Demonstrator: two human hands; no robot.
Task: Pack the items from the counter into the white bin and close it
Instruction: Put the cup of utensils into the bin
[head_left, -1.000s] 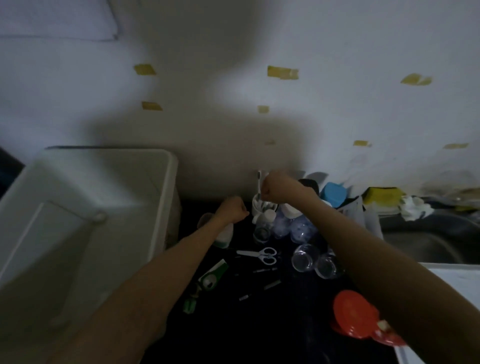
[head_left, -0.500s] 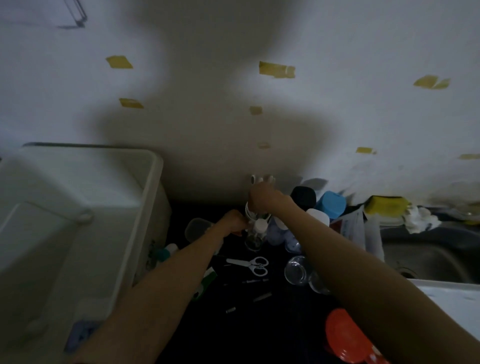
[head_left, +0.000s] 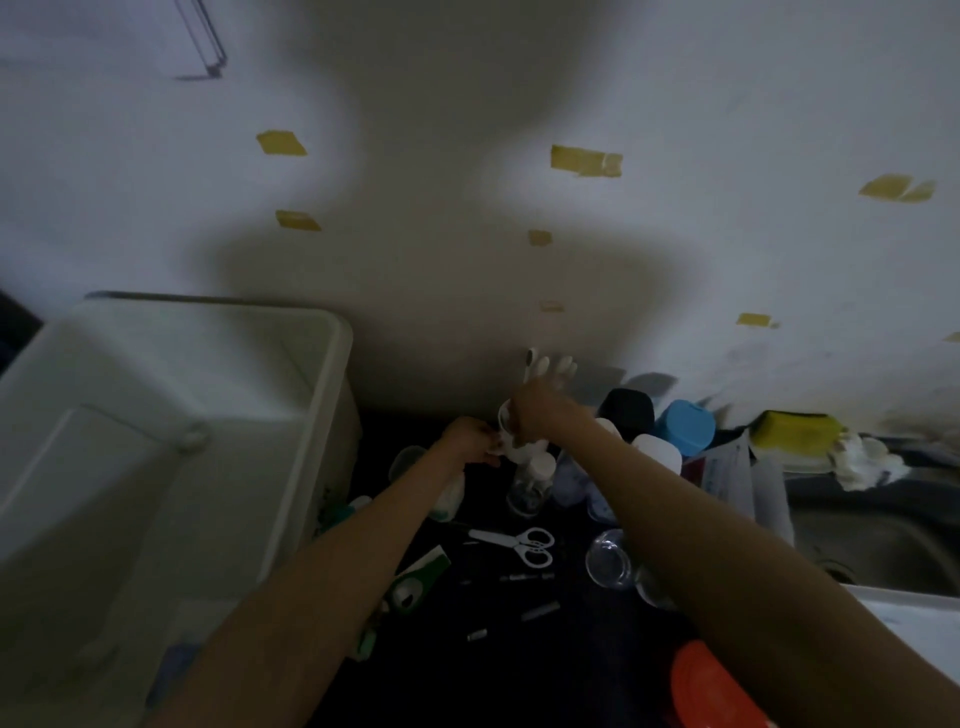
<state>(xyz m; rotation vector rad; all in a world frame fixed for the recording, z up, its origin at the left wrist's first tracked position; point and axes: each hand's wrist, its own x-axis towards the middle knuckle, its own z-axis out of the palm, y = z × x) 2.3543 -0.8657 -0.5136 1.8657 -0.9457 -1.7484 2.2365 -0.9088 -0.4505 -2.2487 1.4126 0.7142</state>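
Cup handled beside the white bin (head_left: 332, 395)

A white cup (head_left: 506, 418) is gripped by the right hand (head_left: 535, 410); the left hand's (head_left: 470, 441) grip cannot be told.

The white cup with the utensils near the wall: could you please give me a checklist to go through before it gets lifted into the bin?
1. Right hand grips the utensil handles above the white cup: ok.
2. Left hand has hold of the cup's side: cannot tell, blurred.
3. White bin open: ok.
4. Room in the bin: ok.
5. Small clear bottle close in front of the cup, may tip: not ok.
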